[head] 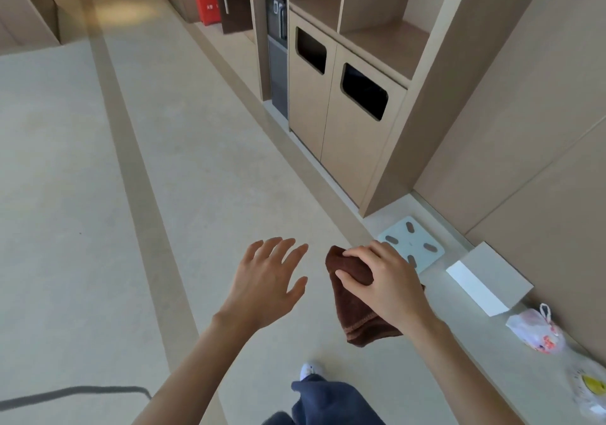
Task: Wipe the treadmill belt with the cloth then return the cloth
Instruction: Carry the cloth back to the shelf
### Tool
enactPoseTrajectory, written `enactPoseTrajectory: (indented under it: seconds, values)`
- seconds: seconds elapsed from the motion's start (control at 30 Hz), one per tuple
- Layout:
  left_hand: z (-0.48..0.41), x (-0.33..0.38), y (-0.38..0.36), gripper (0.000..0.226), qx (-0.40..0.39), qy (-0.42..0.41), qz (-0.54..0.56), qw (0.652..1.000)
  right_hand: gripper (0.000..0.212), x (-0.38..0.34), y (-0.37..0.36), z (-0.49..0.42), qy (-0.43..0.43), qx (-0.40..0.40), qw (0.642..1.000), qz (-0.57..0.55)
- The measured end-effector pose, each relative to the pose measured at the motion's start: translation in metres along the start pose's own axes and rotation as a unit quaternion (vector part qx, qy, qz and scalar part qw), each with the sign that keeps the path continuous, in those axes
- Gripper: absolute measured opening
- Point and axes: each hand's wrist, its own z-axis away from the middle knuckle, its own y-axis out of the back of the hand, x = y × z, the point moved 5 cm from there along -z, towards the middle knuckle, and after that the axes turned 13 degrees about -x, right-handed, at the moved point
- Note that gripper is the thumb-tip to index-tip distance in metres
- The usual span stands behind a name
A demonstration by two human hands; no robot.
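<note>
"Well, what did the head view show the person holding?"

"The right hand (387, 280) gripped a dark brown folded terry cloth (355, 313). Fingers and thumb were curled over its upper edge, and the rest hung free above the pale grey floor (196, 195). The left hand (262, 283) was spread wide with straight fingers and held nothing. It was just beside the cloth but apart from it."

"And the treadmill belt?"

"It appeared nowhere in that view. A beige wooden cabinet with two dark rounded openings (308, 106) stood along the wall. A pale blue square bathroom scale (416, 237) lay on the floor beyond the right hand, with a white oblong box (482, 283) near it."

"So how was the carrying best done?"

"Probably by gripping the cloth firmly so no corner trailed on the floor. The free left hand could come under the hanging end and fold it into a flat pad. Whether the cloth was heading to the belt or back to its place could not be told."
</note>
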Motion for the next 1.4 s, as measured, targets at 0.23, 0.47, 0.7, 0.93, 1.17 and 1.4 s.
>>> enactPoseTrajectory:
  seconds: [0.23, 0.47, 0.7, 0.93, 1.17, 1.4]
  values:
    - [-0.102, -0.028, 0.024, 0.050, 0.004, -0.007, 0.013, 1.000, 0.029, 0.033, 0.025, -0.103, -0.006, 0.007, 1.000, -0.006]
    - [-0.208, -0.086, 0.039, 0.049, -0.007, -0.044, 0.003, 0.999, 0.031, 0.056, 0.018, -0.209, -0.046, -0.001, 0.999, -0.007]
    - [-0.318, -0.167, 0.097, 0.048, -0.007, -0.096, -0.019, 0.995, 0.032, 0.051, 0.040, -0.334, -0.101, 0.058, 0.993, -0.024]
    - [-0.408, -0.210, 0.135, 0.047, -0.009, -0.148, -0.020, 0.989, 0.032, 0.056, 0.036, -0.410, -0.149, 0.056, 0.986, -0.039]
    - [-0.484, -0.222, 0.136, 0.047, -0.023, -0.181, -0.025, 0.983, 0.031, 0.091, 0.050, -0.472, -0.176, 0.072, 0.982, -0.011]
    - [-0.576, -0.215, 0.154, 0.044, 0.010, -0.205, -0.041, 0.978, 0.030, 0.148, 0.084, -0.546, -0.183, 0.101, 0.978, -0.013]
